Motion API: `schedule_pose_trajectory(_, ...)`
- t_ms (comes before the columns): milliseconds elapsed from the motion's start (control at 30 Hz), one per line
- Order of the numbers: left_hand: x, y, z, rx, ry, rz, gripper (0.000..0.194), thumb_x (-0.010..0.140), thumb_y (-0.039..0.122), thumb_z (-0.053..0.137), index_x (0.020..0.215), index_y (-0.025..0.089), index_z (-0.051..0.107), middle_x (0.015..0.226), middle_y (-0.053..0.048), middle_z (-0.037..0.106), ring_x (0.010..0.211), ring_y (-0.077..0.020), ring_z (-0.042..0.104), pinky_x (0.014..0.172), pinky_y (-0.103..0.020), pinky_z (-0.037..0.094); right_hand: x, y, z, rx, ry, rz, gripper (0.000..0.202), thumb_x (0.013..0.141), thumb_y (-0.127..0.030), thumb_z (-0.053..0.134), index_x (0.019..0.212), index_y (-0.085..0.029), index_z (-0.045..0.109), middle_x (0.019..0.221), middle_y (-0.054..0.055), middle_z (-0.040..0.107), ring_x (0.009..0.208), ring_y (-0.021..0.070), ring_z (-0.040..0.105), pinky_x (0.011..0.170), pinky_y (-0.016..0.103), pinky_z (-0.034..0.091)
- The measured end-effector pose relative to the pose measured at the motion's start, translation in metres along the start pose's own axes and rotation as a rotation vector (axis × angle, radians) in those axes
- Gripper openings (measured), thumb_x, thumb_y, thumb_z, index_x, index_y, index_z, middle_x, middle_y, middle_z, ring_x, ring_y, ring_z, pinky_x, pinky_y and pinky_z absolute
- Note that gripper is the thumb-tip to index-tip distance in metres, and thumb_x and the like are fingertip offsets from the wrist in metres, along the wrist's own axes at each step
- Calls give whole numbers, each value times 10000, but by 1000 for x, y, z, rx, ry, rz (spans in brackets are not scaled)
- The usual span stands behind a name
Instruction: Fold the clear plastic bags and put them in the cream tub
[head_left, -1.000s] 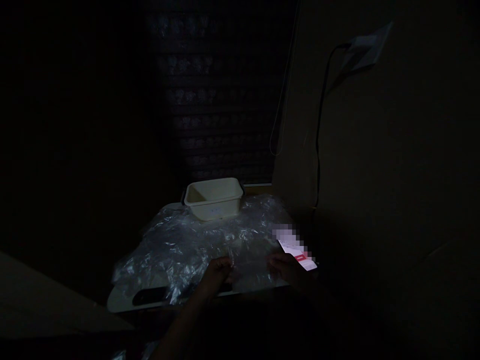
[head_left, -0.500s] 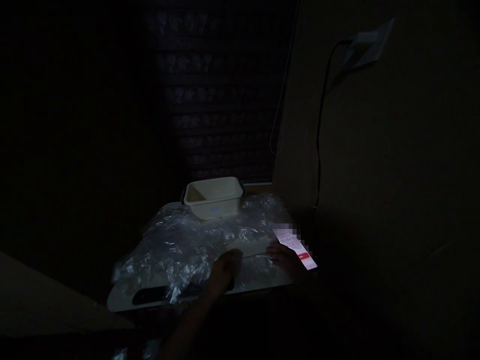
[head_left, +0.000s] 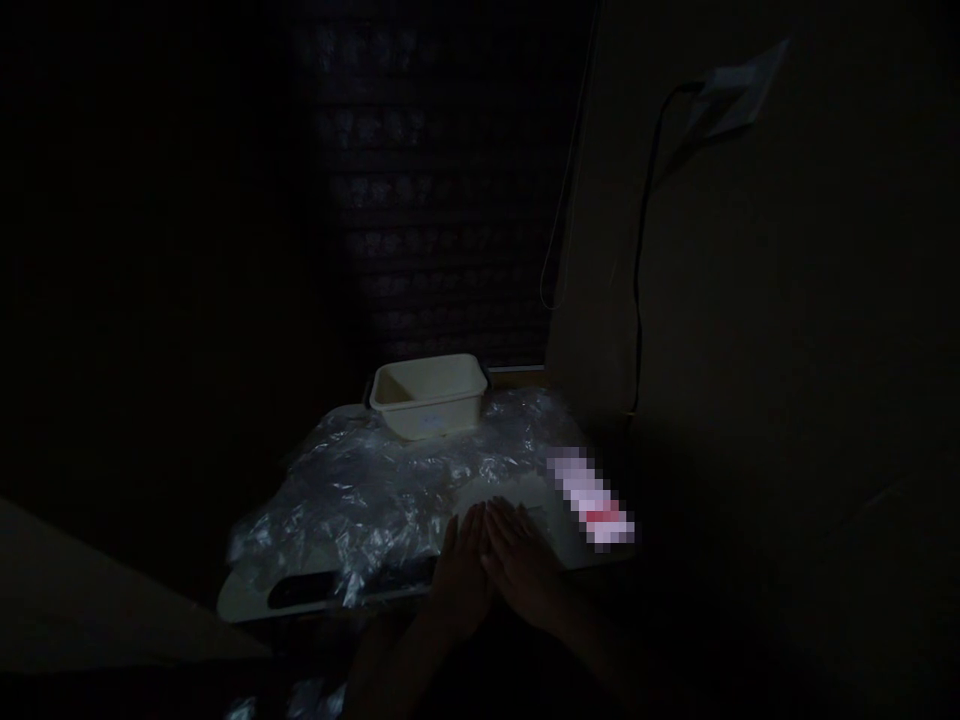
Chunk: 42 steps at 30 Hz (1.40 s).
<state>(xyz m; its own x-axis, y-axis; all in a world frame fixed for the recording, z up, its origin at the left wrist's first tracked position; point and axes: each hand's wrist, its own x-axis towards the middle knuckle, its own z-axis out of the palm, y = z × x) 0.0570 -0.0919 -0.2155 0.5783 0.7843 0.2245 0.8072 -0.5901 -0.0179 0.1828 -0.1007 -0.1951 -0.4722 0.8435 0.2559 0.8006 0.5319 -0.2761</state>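
Note:
Side by side at the near edge of the small white table (head_left: 241, 597), my left hand (head_left: 465, 570) and my right hand (head_left: 521, 560) lie flat, fingers stretched forward and index fingers close together. Both rest on a pale, thin, flat piece (head_left: 491, 487); the dark hides what it is made of, and my hands cover its near part. Crumpled clear plastic (head_left: 360, 500) spreads over the table to the left and behind my hands. Neither hand grips anything.
A cream plastic bin (head_left: 431, 418) with dark handles stands at the back of the table. To the right lies a lit phone (head_left: 589, 497), its screen blurred out. A black cable (head_left: 639, 260) hangs from a wall outlet (head_left: 731, 95). Dark blinds (head_left: 442, 240) are behind.
My hands have come together from the two ends of the pale piece. Their fingers, bent at its edge before, now lie flat on it. The bin and phone stay put.

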Motion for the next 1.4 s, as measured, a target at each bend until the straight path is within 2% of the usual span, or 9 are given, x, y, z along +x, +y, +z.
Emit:
schedule_pose_trajectory(133, 1, 0, -6, 26, -72, -11, 480, 779, 359, 205, 1211, 149, 191, 1263, -64, 215, 1152, -210, 148, 916, -406, 128, -2, 5, 4, -48, -83, -22, 519, 788, -400, 182, 1220, -114, 144, 1265, 81, 209, 1162, 182, 118, 945, 412, 92)
schedule_pose_trajectory(333, 0, 1, -8, 75, -95, -36, 492, 775, 368, 190, 1196, 117, 239, 1252, -86, 243, 1152, -216, 147, 912, -417, 117, -10, 15, 1, -117, -95, 49, 528, 782, -430, 156, 1203, -117, 211, 1249, 102, 244, 1158, 190, 137, 929, 443, 19)
schedule_pose_trajectory(533, 0, 2, -10, 70, -66, -55, 489, 787, 376, 163, 1185, 111, 264, 1239, -91, 275, 1148, -204, 168, 912, -412, 129, -16, 28, 0, -193, -43, 71, 528, 779, -428, 176, 1191, -105, 245, 1228, 116, 287, 1149, 194, 174, 923, 449, 13)
schedule_pose_trajectory(767, 1, 3, -11, 67, -61, -61, 487, 794, 376, 145, 1171, 106, 293, 1232, -97, 283, 1139, -198, 199, 908, -406, 148, -27, 55, 13, -305, 66, 80, 500, 776, -382, 229, 1177, -87, 278, 1214, 127, 314, 1134, 205, 215, 910, 427, 129)
schedule_pose_trajectory(900, 1, 3, -12, 56, -60, -59, 490, 793, 381, 141, 1176, 108, 282, 1234, -98, 276, 1139, -199, 199, 905, -406, 153, -27, 61, 12, -342, 125, 104, 475, 771, -373, 256, 1136, -84, 352, 1180, 131, 368, 1118, 220, 246, 912, 444, 112)
schedule_pose_trajectory(1033, 1, 3, -11, 50, -46, -70, 491, 791, 385, 154, 1175, 110, 284, 1234, -93, 279, 1141, -202, 193, 907, -408, 148, -19, 50, 1, -329, 124, 178, 467, 780, -356, 237, 1117, -64, 379, 1173, 142, 373, 1121, 229, 236, 916, 444, 100)
schedule_pose_trajectory(1233, 0, 2, -8, 44, -52, -52, 467, 790, 352, 172, 1188, 124, 257, 1242, -81, 268, 1145, -203, 177, 911, -406, 130, -2, 15, -6, -174, -24, 11, 491, 789, -396, 170, 1187, -122, 262, 1228, 80, 302, 1153, 192, 158, 934, 430, 44)
schedule_pose_trajectory(1400, -1, 1, -8, 48, -52, -37, 471, 781, 363, 196, 1202, 153, 220, 1255, -63, 245, 1150, -205, 159, 915, -402, 116, 0, 10, -1, -119, -102, -4, 500, 793, -401, 130, 1199, -124, 222, 1235, 87, 284, 1154, 178, 157, 930, 443, 7)
